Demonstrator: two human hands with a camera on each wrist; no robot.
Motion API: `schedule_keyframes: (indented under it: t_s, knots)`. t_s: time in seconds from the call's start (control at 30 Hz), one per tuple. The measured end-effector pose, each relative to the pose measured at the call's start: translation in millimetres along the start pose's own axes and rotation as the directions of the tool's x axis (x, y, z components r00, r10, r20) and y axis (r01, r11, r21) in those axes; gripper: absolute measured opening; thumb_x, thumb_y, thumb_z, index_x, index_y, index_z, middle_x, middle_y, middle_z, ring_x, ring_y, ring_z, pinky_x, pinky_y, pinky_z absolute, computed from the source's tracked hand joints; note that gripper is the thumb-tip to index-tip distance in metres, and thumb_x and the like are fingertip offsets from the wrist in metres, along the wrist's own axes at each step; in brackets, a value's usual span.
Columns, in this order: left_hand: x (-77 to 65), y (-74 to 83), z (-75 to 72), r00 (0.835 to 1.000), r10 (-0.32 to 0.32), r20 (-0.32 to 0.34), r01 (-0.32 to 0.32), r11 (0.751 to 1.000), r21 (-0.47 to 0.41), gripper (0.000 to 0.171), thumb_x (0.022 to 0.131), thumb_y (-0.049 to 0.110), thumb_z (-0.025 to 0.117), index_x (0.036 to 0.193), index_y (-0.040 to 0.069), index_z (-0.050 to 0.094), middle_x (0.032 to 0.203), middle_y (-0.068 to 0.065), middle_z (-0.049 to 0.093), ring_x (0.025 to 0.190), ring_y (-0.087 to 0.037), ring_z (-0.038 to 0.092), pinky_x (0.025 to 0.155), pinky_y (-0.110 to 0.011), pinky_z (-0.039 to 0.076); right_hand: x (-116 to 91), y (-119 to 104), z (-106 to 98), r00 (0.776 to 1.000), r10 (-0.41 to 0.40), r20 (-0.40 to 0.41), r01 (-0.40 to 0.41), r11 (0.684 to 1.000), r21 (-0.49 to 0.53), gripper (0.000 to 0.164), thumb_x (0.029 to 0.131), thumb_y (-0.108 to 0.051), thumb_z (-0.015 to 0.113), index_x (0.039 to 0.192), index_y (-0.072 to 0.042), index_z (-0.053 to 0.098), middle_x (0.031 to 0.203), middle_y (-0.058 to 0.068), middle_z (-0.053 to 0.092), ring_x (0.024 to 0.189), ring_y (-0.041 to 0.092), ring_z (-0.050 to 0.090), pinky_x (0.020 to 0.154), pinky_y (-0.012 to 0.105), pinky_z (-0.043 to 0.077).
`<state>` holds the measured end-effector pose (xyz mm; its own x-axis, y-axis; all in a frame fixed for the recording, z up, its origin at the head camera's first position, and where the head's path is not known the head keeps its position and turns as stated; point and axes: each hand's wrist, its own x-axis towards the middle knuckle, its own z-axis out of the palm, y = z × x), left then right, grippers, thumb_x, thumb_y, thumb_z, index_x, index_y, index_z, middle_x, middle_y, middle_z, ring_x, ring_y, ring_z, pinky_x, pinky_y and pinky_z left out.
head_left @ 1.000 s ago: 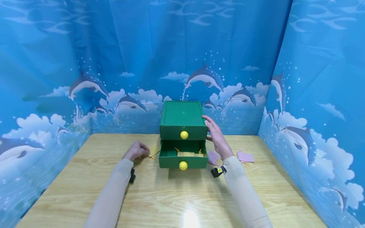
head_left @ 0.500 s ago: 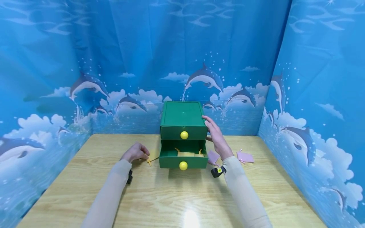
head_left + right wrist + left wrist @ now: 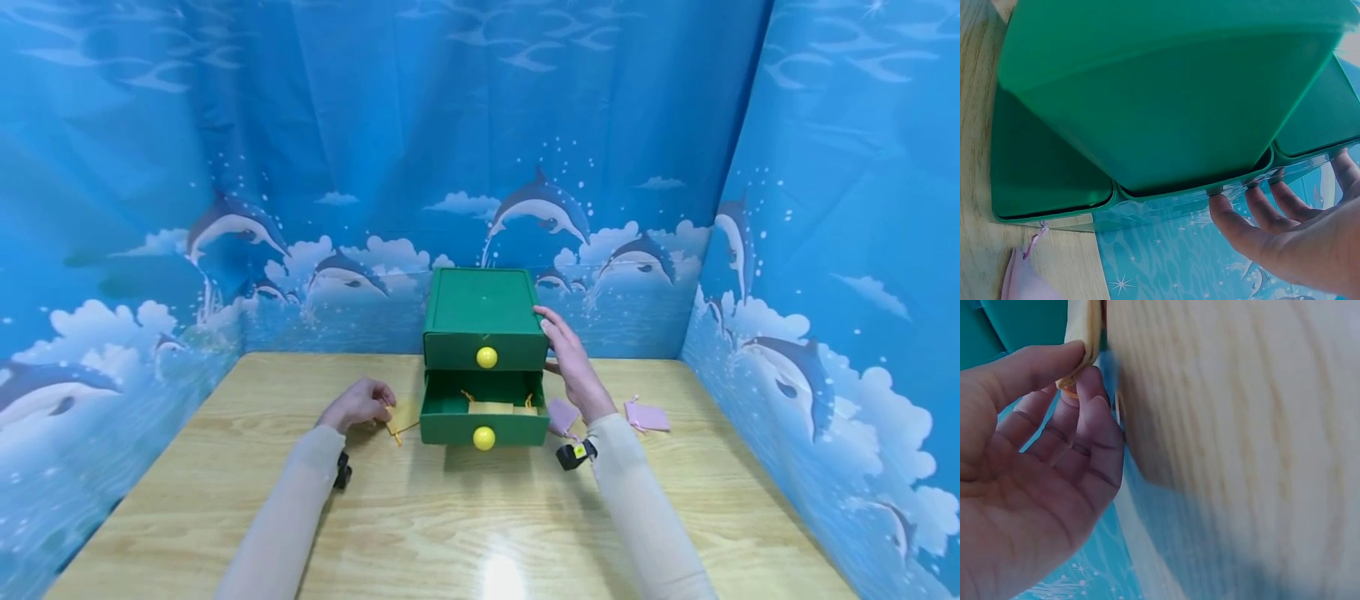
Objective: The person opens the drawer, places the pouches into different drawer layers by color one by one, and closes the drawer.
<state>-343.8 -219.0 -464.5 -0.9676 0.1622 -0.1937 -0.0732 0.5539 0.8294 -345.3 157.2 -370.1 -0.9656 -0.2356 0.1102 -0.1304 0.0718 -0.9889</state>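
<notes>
My left hand [image 3: 358, 404] is low over the table, left of the green drawer cabinet [image 3: 482, 300]. Its thumb and forefinger pinch the edge of a small yellow drawstring pouch [image 3: 1084, 331], whose cord dangles toward the cabinet in the head view. My right hand [image 3: 572, 362] rests along the cabinet's right side, fingers extended and spread against the wall in the right wrist view. One drawer [image 3: 450, 429] with a yellow knob [image 3: 483, 438] is pulled out. Inside it lie yellow pouches [image 3: 491, 407] with orange cords. The drawer above, with its own yellow knob [image 3: 487, 357], is pushed in.
Two lilac drawstring pouches lie right of the cabinet: one pouch [image 3: 561, 415] beside the right wrist, another pouch [image 3: 647, 417] farther right. A blue dolphin-print curtain [image 3: 360, 167] walls in the back and sides of the wooden table [image 3: 420, 517].
My left hand has shifted slightly left with the yellow pouch, whose cord end now hangs a little lower. The right hand and cabinet hold their place.
</notes>
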Motion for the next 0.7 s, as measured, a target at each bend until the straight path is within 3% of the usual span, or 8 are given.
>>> schedule_keyframes:
  t_s: [0.13, 0.3, 0.57, 0.7]
  knots:
    - [-5.5, 0.6, -2.9, 0.999, 0.022, -0.032, -0.023, 1.0, -0.006, 0.028, 0.083, -0.003, 0.067, 0.11, 0.0, 0.061, 0.087, -0.01, 0.055, 0.067, -0.019, 0.054, 0.056, -0.031, 0.049, 1, 1, 3, 1.0, -0.005, 0.0, 0.005, 1.0, 0.004, 0.052, 0.102, -0.055, 0.037, 0.151, -0.036, 0.034, 0.163, -0.002, 0.019, 0.144, 0.036, 0.03, 0.111, 0.067, 0.028]
    - [-9.4, 3.0, -4.3, 0.987, 0.133, -0.087, -0.133, 0.991, -0.003, 0.032, 0.084, 0.002, 0.067, 0.115, 0.001, 0.065, 0.096, -0.012, 0.06, 0.079, -0.021, 0.06, 0.068, -0.036, 0.055, 0, 0, 0, 1.0, -0.004, -0.011, 0.004, 1.0, 0.0, 0.051, 0.103, -0.054, 0.037, 0.151, -0.035, 0.034, 0.163, 0.0, 0.019, 0.144, 0.036, 0.03, 0.11, 0.068, 0.029]
    - [-20.6, 12.4, -16.6, 0.941, 0.248, -0.229, -0.267, 0.962, -0.056, 0.03, 0.091, 0.013, 0.069, 0.118, 0.0, 0.066, 0.103, -0.016, 0.066, 0.09, -0.026, 0.062, 0.079, -0.046, 0.056, 1, -3, 3, 1.0, -0.013, 0.013, 0.013, 1.0, 0.006, 0.051, 0.103, -0.053, 0.037, 0.151, -0.035, 0.034, 0.163, -0.001, 0.018, 0.145, 0.037, 0.027, 0.11, 0.067, 0.029]
    - [-23.0, 21.3, -16.3, 0.922, 0.264, -0.284, -0.305, 0.946, -0.11, 0.033, 0.094, 0.02, 0.067, 0.122, 0.002, 0.066, 0.107, -0.016, 0.065, 0.086, -0.018, 0.062, 0.08, -0.044, 0.056, -2, -5, 1, 1.0, 0.001, 0.011, -0.001, 1.0, 0.014, 0.05, 0.105, -0.048, 0.035, 0.153, -0.032, 0.032, 0.164, 0.0, 0.016, 0.146, 0.038, 0.025, 0.111, 0.067, 0.028]
